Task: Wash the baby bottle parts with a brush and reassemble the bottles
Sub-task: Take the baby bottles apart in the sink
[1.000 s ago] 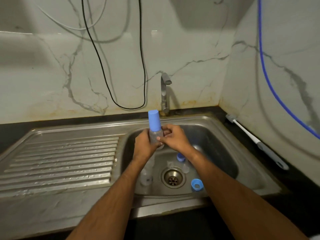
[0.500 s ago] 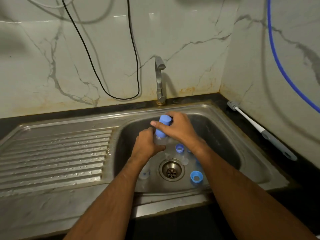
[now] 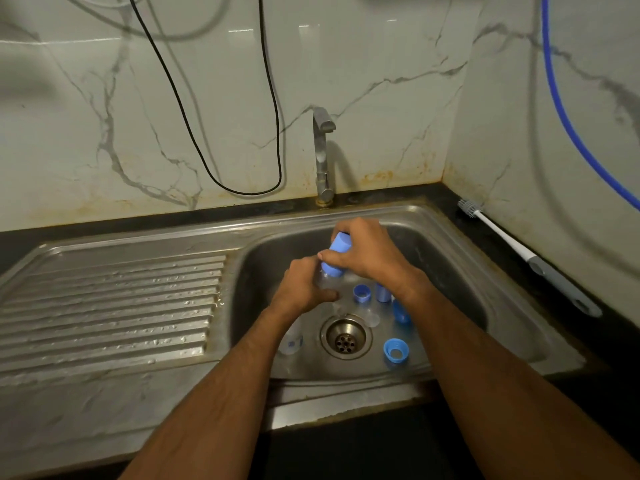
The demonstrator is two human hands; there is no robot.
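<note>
Blue cap point(image 3: 335, 251) under right hand point(image 3: 369, 249), clear bottle point(image 3: 323, 279) in left hand point(image 3: 304, 289).

Over the sink point(image 3: 450, 237), the left hand point(image 3: 301, 289) grips a clear bottle point(image 3: 323, 277) while the right hand point(image 3: 367, 249) curls round its blue cap point(image 3: 335, 252). Loose blue rings point(image 3: 395, 349) lie near the drain point(image 3: 345, 337) (a brush point(image 3: 512, 245) rests on the counter, well apart).
</note>
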